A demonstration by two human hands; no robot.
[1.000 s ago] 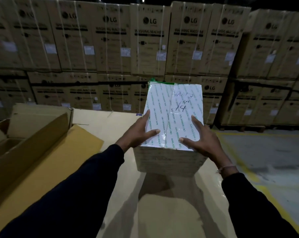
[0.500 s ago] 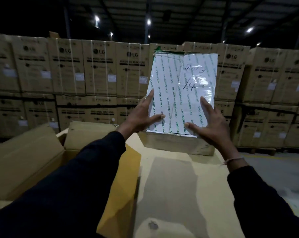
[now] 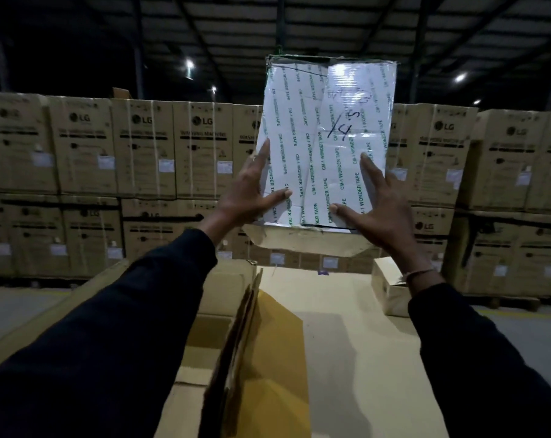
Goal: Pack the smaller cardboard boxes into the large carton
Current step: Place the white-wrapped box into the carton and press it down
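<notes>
Both hands are up in front of the person, holding a rectangular box [image 3: 326, 143] in the air, its face glossy white printed tape (scrawled with marker), brown board along the bottom edge. The left hand [image 3: 249, 191] and right hand [image 3: 378, 200] press flat on it, fingers straight. Below, the large carton [image 3: 230, 311] gapes, corrugated flaps raised.

Carton mouth: large carton [image 3: 211, 352] open at lower left, cavity free beneath the left sleeve [image 3: 116, 336].
Flap: upright flap [image 3: 236, 343] fencing the cavity's right edge.
Worktop: worktop [image 3: 347, 343] bare at centre.
Right obstacle: small box [image 3: 386, 292] on the worktop's far right.
Backdrop: stacked cartons [image 3: 141, 147] walling off the far side.
Overhead: taped box [image 3: 328, 137] lifted between both hands, air clear beneath.
</notes>
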